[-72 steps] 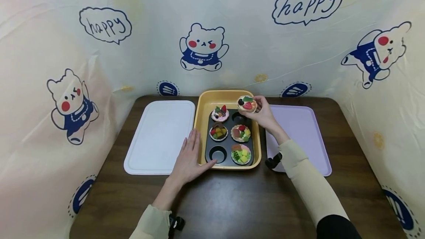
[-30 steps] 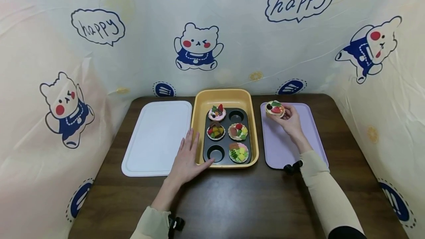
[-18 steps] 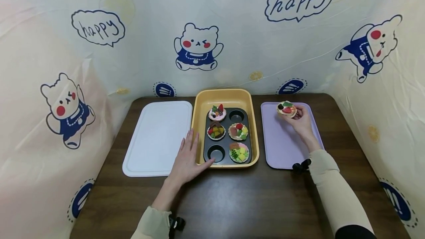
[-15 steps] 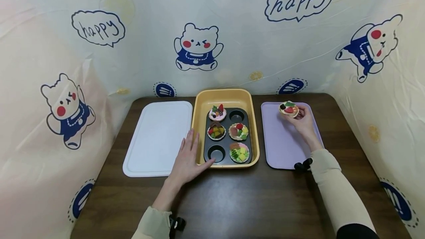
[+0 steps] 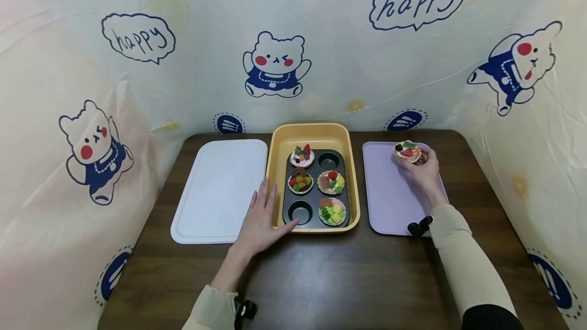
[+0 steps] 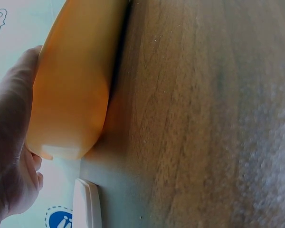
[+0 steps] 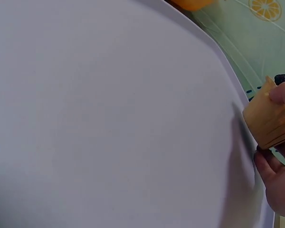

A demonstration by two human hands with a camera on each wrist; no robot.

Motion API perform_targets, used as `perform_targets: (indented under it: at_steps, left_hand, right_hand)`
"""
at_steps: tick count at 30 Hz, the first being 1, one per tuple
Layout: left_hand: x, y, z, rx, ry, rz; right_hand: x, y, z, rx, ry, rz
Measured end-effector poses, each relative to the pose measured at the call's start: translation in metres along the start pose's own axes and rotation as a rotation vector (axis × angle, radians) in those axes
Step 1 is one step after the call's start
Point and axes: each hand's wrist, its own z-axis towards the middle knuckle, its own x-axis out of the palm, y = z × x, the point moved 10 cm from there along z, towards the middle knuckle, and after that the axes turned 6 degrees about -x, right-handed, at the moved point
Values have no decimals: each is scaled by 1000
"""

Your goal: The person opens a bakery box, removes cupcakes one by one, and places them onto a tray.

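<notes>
My right hand (image 5: 425,171) pinches a toy fruit tart (image 5: 407,152) topped with berries and a green leaf, over the far part of the purple tray (image 5: 390,202). In the right wrist view, the tart's tan fluted side (image 7: 266,118) shows between thumb and fingers, close to the tray's edge. My left hand (image 5: 259,223), fingers straight and spread, rests at the front left corner of the yellow tray (image 5: 306,134). That tray holds a dark muffin pan (image 5: 315,202) with several tarts in its cups; the far right and near left cups hold none.
A white tray (image 5: 217,192) lies to the left of the yellow one. All three trays stand on a dark wooden table (image 5: 321,279). Behind it hangs a printed cloth (image 5: 339,60) with bears and lettering.
The right hand has carried the tart from above the muffin pan rightward over the purple tray, lately moving only slightly. My left hand has stayed at the yellow tray's corner.
</notes>
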Motion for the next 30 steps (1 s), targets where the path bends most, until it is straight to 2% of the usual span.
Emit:
perform_targets:
  at_steps: [8, 18, 30]
  left_hand:
    - [2, 2, 0, -11, 7, 5]
    - [3, 1, 2, -14, 8, 8]
    - [3, 1, 3, -11, 7, 9]
  right_hand:
    - [-2, -6, 0, -1, -66, -13]
    - [-10, -11, 4, 48, -109, -56]
    - [-14, -13, 9, 74, -118, -59]
